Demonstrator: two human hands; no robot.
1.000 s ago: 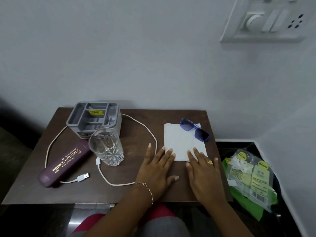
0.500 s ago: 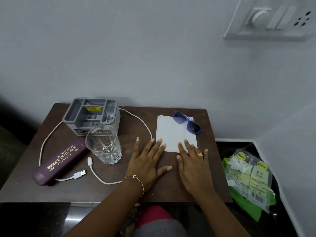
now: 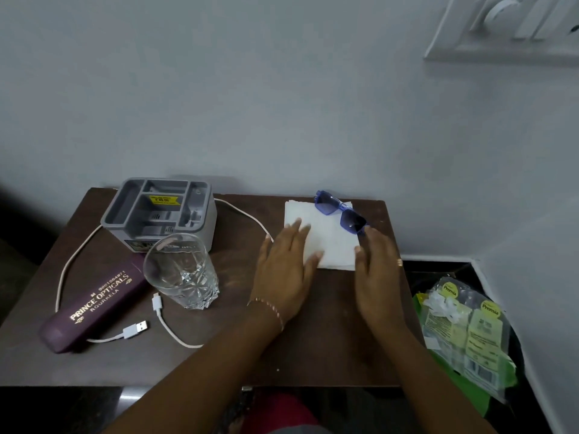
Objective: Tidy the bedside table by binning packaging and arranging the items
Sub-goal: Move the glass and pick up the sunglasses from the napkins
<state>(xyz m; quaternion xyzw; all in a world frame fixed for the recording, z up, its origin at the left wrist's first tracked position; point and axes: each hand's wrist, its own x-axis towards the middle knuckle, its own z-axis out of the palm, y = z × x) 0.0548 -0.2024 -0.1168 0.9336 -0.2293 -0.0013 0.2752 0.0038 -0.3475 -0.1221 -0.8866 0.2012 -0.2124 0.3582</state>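
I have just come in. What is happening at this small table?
A person is tidying a dark brown bedside table. The left hand lies flat on a white folded paper napkin, and the right hand touches its right edge, beside the blue plastic sunglasses that rest on its far corner. Clear plastic packets lie on a green bag, right of the table.

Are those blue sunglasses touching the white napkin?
Touching. The head view shows the blue sunglasses lying across the far corner of the white napkin, overlapping it.
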